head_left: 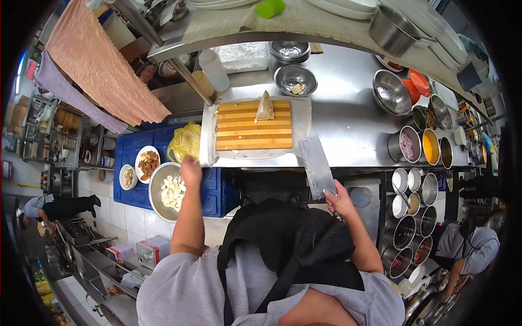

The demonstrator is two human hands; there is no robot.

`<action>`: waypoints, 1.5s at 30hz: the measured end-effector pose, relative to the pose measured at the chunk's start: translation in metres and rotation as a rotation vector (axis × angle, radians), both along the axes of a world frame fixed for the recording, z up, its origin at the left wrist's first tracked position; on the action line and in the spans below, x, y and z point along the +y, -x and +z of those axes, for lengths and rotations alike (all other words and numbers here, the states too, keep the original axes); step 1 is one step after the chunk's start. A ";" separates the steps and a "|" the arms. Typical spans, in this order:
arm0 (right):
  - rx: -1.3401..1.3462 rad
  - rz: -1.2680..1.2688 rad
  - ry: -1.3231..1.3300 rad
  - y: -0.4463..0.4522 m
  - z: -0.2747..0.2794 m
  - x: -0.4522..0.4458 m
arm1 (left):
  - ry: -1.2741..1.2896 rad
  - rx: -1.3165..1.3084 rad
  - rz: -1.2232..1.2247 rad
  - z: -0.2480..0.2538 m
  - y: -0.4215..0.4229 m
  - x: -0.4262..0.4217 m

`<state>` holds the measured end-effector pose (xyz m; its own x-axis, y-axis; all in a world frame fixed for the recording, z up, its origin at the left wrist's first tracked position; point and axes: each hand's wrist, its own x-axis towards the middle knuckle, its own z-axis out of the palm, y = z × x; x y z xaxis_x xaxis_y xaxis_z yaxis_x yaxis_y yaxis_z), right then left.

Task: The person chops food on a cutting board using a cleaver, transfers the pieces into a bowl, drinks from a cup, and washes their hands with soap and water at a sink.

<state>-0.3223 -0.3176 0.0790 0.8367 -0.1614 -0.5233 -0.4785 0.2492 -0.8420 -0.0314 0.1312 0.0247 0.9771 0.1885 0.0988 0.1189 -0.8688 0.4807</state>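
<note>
Gripping a cleaver point(317, 165) in a closed right hand point(341, 201) across the counter point(337, 103) edge, so could ding the blade swinging it. Left hand point(190, 172) at the metal bowl point(155, 190), too blurry to tell how open or holding what. Could spill the chopped pieces point(173, 193) with one bump, given the apparent overhang past the blue bin point(223, 187). Yellow bag point(186, 140) just behind, kinda in the way.

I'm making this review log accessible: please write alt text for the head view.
The wearer's right hand holds a cleaver at the edge of a steel counter; the left hand, blurred, is at the rim of a metal bowl of chopped pale pieces. On the counter, a striped wooden cutting board bears a pale wedge-shaped piece.
</note>
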 end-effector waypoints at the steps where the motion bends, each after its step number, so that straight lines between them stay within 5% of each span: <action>1: 0.015 0.012 -0.018 -0.001 -0.002 -0.006 | 0.039 -0.044 0.026 -0.016 -0.002 0.035; 4: 0.024 0.046 -0.050 -0.006 -0.008 -0.023 | -0.099 0.060 0.181 -0.024 0.008 0.107; 8: 0.038 0.099 -0.025 -0.024 -0.005 -0.032 | -0.147 -0.004 0.185 0.003 0.012 0.089; 12: 0.034 0.098 -0.021 -0.053 -0.001 -0.027 | 0.108 -0.078 -0.084 0.007 -0.042 0.007; 13: 0.026 0.131 0.011 -0.062 -0.003 -0.025 | 0.234 -0.127 -0.230 -0.028 -0.071 -0.007; 16: 0.050 0.156 0.080 -0.085 0.006 -0.008 | 0.586 0.102 -0.406 -0.015 -0.114 -0.117; 18: 0.082 0.145 0.129 -0.098 0.017 0.003 | 0.510 0.279 -0.505 0.007 -0.134 -0.177; 24: 0.136 0.210 0.161 -0.116 0.026 0.025 | 0.284 0.349 -0.633 -0.032 -0.185 -0.265; 27: 0.195 0.148 0.153 -0.115 0.024 0.033 | 0.250 0.614 -0.782 -0.004 -0.185 -0.274; 32: 0.228 0.130 0.109 -0.114 0.010 0.044 | 0.481 0.608 -0.793 0.014 -0.143 -0.293; 38: 0.226 0.129 0.162 -0.128 0.019 0.046 | 0.372 0.469 -0.858 0.019 -0.120 -0.283; 40: 0.212 0.146 0.166 -0.133 0.025 0.043 | 0.817 0.530 -0.773 0.019 -0.120 -0.258; 43: 0.136 0.216 0.209 -0.139 0.026 0.039 | 1.141 0.543 -0.632 0.028 -0.120 -0.204; 45: 0.118 0.223 0.236 -0.147 0.025 0.040 | 0.981 0.378 -0.578 0.014 -0.119 -0.176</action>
